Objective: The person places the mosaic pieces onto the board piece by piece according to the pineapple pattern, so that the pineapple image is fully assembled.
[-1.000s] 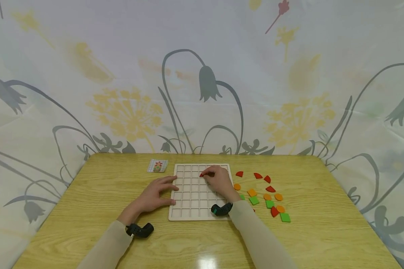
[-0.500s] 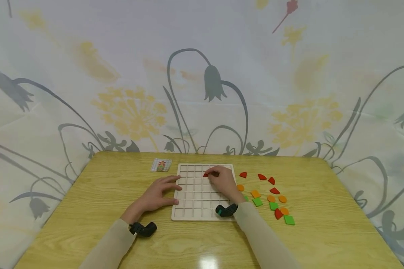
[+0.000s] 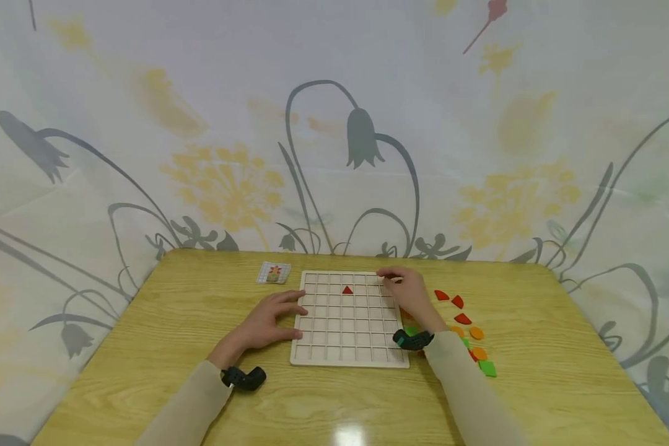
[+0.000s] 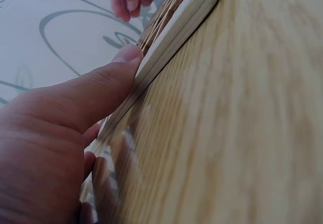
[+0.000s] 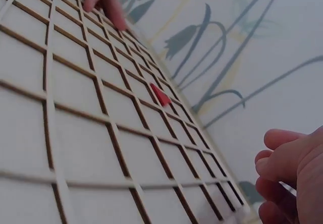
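A pale wooden grid board [image 3: 332, 340] lies on the table in the head view. One red triangular piece [image 3: 347, 290] sits in a cell of its second row from the back. My left hand [image 3: 267, 319] rests at the board's left edge with fingers spread; the left wrist view shows its thumb [image 4: 103, 90] against the rim. My right hand [image 3: 415, 300] is over the board's far right edge, fingers loosely bent. In the right wrist view no piece shows between those fingers [image 5: 285, 158], though their inner side is partly hidden.
Right of the board lie red quarter-circle pieces [image 3: 463, 319], orange discs [image 3: 476, 332] and green squares [image 3: 487, 368], some covered by the right hand and sleeve. A small picture card [image 3: 274, 272] lies behind the left hand. A patterned cloth [image 3: 323, 155] hangs behind the table.
My right hand has let go of the red piece, leaving it in the grid, and moved right to the board's edge. The left hand stays at the rim. The head view has shifted slightly.
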The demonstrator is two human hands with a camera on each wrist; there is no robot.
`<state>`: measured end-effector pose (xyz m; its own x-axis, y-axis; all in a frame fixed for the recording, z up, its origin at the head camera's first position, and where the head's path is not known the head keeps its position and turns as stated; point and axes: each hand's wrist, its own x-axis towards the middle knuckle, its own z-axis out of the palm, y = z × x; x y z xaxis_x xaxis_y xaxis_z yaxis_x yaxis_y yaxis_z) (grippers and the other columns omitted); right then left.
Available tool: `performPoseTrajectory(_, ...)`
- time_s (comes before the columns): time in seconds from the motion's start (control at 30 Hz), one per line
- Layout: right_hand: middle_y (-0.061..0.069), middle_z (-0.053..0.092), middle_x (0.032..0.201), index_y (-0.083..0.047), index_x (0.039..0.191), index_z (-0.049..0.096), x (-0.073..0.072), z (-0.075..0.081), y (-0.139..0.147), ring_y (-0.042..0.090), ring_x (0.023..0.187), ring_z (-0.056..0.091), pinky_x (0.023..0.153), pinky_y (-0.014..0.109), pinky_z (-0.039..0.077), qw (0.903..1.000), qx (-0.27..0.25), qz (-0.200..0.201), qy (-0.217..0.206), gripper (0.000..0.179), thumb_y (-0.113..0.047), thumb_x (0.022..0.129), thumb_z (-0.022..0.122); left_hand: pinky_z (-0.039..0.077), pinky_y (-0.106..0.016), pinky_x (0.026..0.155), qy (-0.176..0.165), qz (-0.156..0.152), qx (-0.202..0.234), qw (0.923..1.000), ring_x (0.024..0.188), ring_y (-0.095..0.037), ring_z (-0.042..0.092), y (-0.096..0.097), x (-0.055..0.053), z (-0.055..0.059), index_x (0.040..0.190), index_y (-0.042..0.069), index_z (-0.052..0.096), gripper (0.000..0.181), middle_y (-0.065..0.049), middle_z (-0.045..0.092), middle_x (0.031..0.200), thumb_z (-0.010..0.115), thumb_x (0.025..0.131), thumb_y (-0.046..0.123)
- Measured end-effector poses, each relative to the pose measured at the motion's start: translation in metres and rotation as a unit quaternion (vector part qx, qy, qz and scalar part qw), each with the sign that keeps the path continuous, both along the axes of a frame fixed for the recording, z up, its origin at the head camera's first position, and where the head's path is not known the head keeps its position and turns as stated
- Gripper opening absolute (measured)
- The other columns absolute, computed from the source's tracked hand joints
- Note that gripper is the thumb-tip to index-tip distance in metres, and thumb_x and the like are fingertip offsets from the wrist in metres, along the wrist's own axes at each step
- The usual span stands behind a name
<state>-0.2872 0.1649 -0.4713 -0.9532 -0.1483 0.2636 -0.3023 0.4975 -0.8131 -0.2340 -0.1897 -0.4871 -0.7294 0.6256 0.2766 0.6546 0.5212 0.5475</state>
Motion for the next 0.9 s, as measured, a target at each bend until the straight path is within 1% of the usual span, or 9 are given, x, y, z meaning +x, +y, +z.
performPoseTrajectory(0.17, 0.019, 0.068, 0.114, 0.000, 0.118, 0.071, 0.006, 0.008, 0.045, 0.033, 0.100, 0.064, 0.075, 0.036, 0.053, 0.9987, 0.023, -0.037, -0.025, 0.024, -0.006, 0.097, 0.061, 0.028, -0.063, 0.109, -0.002, 0.003, -0.005, 1.0000, 0.138, -0.041, 0.037, 0.001, -0.001, -0.001, 0.122, 0.012, 0.070, 0.039, -0.015, 0.043, 0.152, 0.077, 0.088, 0.031)
performPoseTrajectory(0.27, 0.021, 0.066, 0.117, 0.000, 0.120, 0.070, 0.010, 0.009, 0.075, 0.030, 0.098, 0.063, 0.069, 0.029, 0.050, 0.9971, 0.044, -0.055, -0.028, 0.025, -0.009, 0.099, 0.060, 0.028, -0.064, 0.108, -0.001, 0.001, -0.004, 1.0000, 0.138, -0.042, 0.037, 0.002, 0.000, 0.000, 0.122, 0.012, 0.070, 0.040, -0.015, 0.043, 0.152, 0.077, 0.088, 0.031)
performPoseTrajectory(0.4, 0.023, 0.063, 0.120, 0.000, 0.124, 0.067, 0.017, 0.009, 0.112, 0.023, 0.077, 0.059, 0.057, 0.027, 0.047, 0.9950, 0.050, -0.066, -0.056, 0.028, -0.013, 0.101, 0.058, 0.028, -0.064, 0.108, -0.006, 0.001, -0.003, 1.0000, 0.138, -0.043, 0.037, 0.003, 0.001, 0.002, 0.122, 0.011, 0.070, 0.039, -0.016, 0.043, 0.152, 0.076, 0.089, 0.031)
performPoseTrajectory(0.43, 0.022, 0.062, 0.121, 0.000, 0.124, 0.067, 0.020, 0.008, 0.120, 0.022, 0.074, 0.057, 0.055, 0.027, 0.046, 0.9944, 0.050, -0.067, -0.065, 0.029, -0.015, 0.101, 0.058, 0.027, -0.064, 0.109, -0.008, 0.001, -0.002, 1.0000, 0.138, -0.043, 0.037, 0.003, 0.001, 0.002, 0.123, 0.010, 0.070, 0.040, -0.016, 0.043, 0.152, 0.076, 0.089, 0.031)
performPoseTrajectory(0.5, 0.021, 0.062, 0.122, -0.001, 0.126, 0.066, 0.024, 0.008, 0.132, 0.020, 0.076, 0.056, 0.057, 0.027, 0.047, 0.9931, 0.054, -0.067, -0.080, 0.030, -0.017, 0.102, 0.057, 0.027, -0.064, 0.109, -0.011, 0.003, -0.003, 0.9999, 0.139, -0.042, 0.036, 0.003, 0.000, 0.002, 0.123, 0.011, 0.070, 0.040, -0.016, 0.043, 0.152, 0.075, 0.089, 0.031)
performPoseTrajectory(0.6, 0.020, 0.064, 0.118, -0.001, 0.124, 0.068, 0.031, 0.008, 0.143, 0.023, 0.087, 0.060, 0.063, 0.028, 0.050, 0.9926, 0.070, -0.057, -0.081, 0.030, -0.019, 0.102, 0.058, 0.026, -0.064, 0.109, -0.013, 0.005, -0.005, 0.9999, 0.139, -0.041, 0.036, 0.002, 0.000, 0.001, 0.123, 0.011, 0.070, 0.040, -0.015, 0.043, 0.153, 0.076, 0.089, 0.031)
performPoseTrajectory(0.67, 0.019, 0.066, 0.115, -0.001, 0.122, 0.069, 0.035, 0.008, 0.145, 0.025, 0.090, 0.062, 0.065, 0.029, 0.051, 0.9928, 0.081, -0.045, -0.076, 0.028, -0.018, 0.102, 0.059, 0.026, -0.063, 0.110, -0.016, 0.009, -0.007, 0.9998, 0.140, -0.040, 0.036, 0.001, 0.000, 0.000, 0.123, 0.012, 0.069, 0.040, -0.014, 0.042, 0.153, 0.076, 0.089, 0.032)
performPoseTrajectory(0.73, 0.018, 0.067, 0.113, -0.002, 0.119, 0.070, 0.038, 0.008, 0.144, 0.026, 0.087, 0.064, 0.064, 0.030, 0.052, 0.9931, 0.093, -0.031, -0.065, 0.025, -0.015, 0.100, 0.062, 0.026, -0.062, 0.111, -0.022, 0.013, -0.008, 0.9996, 0.140, -0.039, 0.035, 0.001, 0.000, -0.001, 0.123, 0.013, 0.069, 0.040, -0.012, 0.042, 0.154, 0.077, 0.088, 0.032)
performPoseTrajectory(0.9, 0.014, 0.070, 0.109, -0.005, 0.109, 0.075, 0.045, 0.007, 0.132, 0.020, 0.078, 0.060, 0.063, 0.027, 0.050, 0.9912, 0.132, 0.014, 0.000, 0.018, -0.001, 0.093, 0.067, 0.025, -0.061, 0.112, -0.028, 0.016, -0.012, 0.9994, 0.141, -0.037, 0.034, 0.000, -0.001, -0.002, 0.124, 0.015, 0.069, 0.041, -0.010, 0.041, 0.154, 0.077, 0.088, 0.033)
